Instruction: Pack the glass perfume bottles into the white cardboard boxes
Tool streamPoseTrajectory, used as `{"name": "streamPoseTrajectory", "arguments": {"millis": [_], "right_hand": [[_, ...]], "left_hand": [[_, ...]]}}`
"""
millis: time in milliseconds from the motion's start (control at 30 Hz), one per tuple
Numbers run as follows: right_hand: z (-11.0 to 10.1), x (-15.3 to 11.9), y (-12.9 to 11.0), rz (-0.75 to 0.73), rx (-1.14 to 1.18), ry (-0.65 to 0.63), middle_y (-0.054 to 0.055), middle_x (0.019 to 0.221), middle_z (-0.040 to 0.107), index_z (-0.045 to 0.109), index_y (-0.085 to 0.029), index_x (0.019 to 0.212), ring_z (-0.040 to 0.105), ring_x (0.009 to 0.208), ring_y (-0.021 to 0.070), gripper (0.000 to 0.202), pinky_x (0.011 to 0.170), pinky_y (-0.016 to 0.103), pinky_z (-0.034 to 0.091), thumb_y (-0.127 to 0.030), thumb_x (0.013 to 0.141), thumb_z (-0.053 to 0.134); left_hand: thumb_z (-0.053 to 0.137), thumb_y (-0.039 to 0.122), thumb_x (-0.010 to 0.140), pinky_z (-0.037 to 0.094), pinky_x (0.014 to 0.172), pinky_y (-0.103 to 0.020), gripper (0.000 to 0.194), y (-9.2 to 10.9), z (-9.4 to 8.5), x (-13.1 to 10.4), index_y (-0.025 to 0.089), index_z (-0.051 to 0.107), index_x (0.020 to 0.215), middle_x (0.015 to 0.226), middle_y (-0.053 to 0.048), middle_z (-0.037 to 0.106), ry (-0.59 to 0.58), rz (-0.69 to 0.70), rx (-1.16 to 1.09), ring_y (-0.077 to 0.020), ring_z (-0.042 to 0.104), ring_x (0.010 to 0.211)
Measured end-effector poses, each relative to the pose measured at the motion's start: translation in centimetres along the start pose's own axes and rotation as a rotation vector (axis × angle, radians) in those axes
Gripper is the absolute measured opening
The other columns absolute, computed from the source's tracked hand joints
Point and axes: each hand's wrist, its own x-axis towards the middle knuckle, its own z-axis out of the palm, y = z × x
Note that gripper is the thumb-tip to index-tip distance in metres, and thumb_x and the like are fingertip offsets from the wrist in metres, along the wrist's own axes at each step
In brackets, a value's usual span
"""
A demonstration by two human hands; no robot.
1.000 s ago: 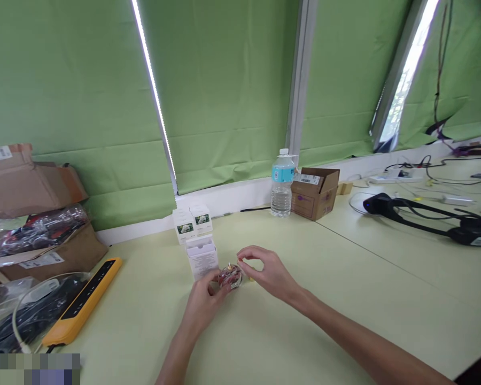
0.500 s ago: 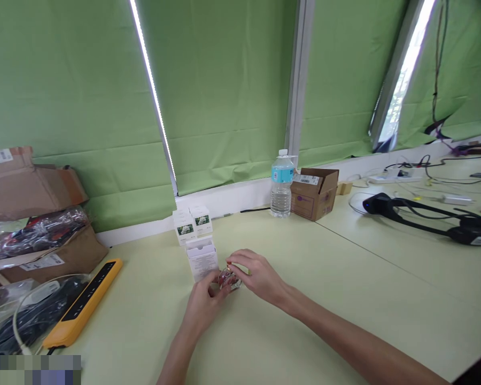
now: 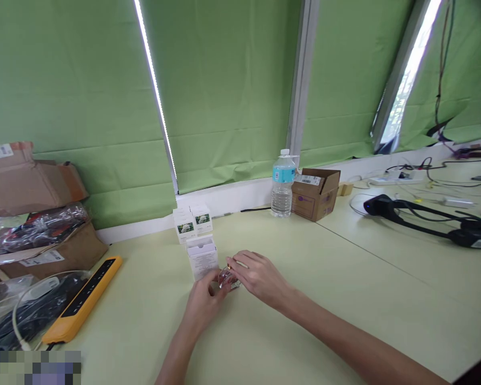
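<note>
A small clear glass bottle (image 3: 225, 277) with something reddish in or behind it stands on the table, low in the middle of the head view. My left hand (image 3: 206, 297) is closed around its left side and base. From the right, my right hand (image 3: 257, 277) pinches the bottle's narrow gold-coloured top, and its fingers hide most of that part. Just behind my left hand is an upright white carton (image 3: 202, 258) with a tuck flap. Behind that stand more white cartons (image 3: 185, 228) with a picture of white flowers.
An orange power strip (image 3: 86, 299) lies at left near plastic-wrapped goods and cardboard boxes (image 3: 36, 184). Toward the window stand a water bottle (image 3: 282, 184) and an open brown box (image 3: 315, 198). A black headset (image 3: 417, 216) and cables are at right.
My right fingers have curled down a little further over the bottle's top. My left hand stays in place on the bottle, and the view has shifted slightly.
</note>
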Motion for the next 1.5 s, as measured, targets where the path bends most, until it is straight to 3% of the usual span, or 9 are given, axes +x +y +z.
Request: {"name": "streamPoseTrajectory", "arguments": {"millis": [500,1000,1233,1433,1500], "right_hand": [[-0.7,0.3,0.2,-0.089,-0.104,-0.148,0.011,0.097,0.064,0.05,-0.011,0.122,0.057,0.095,0.0228,0.035,0.08,0.036,0.043,-0.008,0.088,0.044],[0.8,-0.2,0.2,-0.082,-0.136,-0.128,0.01,0.091,0.066,0.05,-0.01,0.123,0.058,0.085,0.022,0.034,0.072,0.034,0.045,-0.012,0.09,0.045],[-0.6,0.7,-0.1,-0.085,-0.131,-0.184,0.01,0.091,0.066,0.053,-0.01,0.119,0.058,0.086,0.0218,0.033,0.072,0.033,0.043,-0.009,0.087,0.046],[-1.6,1.8,0.2,-0.104,-0.09,-0.254,0.007,0.08,0.065,0.06,-0.015,0.097,0.058,0.079,0.0198,0.015,0.066,0.03,0.042,-0.011,0.087,0.05],[-1.4,1.7,0.4,-0.101,-0.061,-0.236,0.007,0.082,0.066,0.059,-0.014,0.101,0.058,0.08,0.0192,0.016,0.066,0.029,0.043,-0.013,0.09,0.047]], "left_hand": [[0.049,0.04,0.082,0.031,0.053,-0.023,0.027,0.3,0.0,-0.2,0.023,0.063,0.097,0.083,0.0,0.062,0.006,-0.005,0.003,-0.0103,0.039,0.054],[0.048,0.041,0.083,0.03,0.053,-0.023,0.027,0.3,0.0,-0.2,0.022,0.063,0.095,0.081,0.0,0.06,-0.011,-0.009,0.012,-0.0103,0.038,0.054],[0.048,0.039,0.083,0.029,0.053,-0.022,0.023,-0.1,0.1,-0.1,0.025,0.061,0.096,0.08,0.002,0.059,-0.013,-0.011,0.027,-0.0099,0.037,0.054],[0.049,0.041,0.083,0.028,0.053,-0.022,0.027,-0.4,0.2,-0.1,0.024,0.061,0.1,0.079,0.002,0.059,-0.012,-0.018,0.031,-0.0098,0.036,0.054],[0.049,0.042,0.083,0.028,0.053,-0.022,0.027,-0.3,0.1,-0.1,0.023,0.061,0.099,0.081,0.001,0.06,-0.014,-0.014,0.029,-0.0098,0.037,0.055]]}}
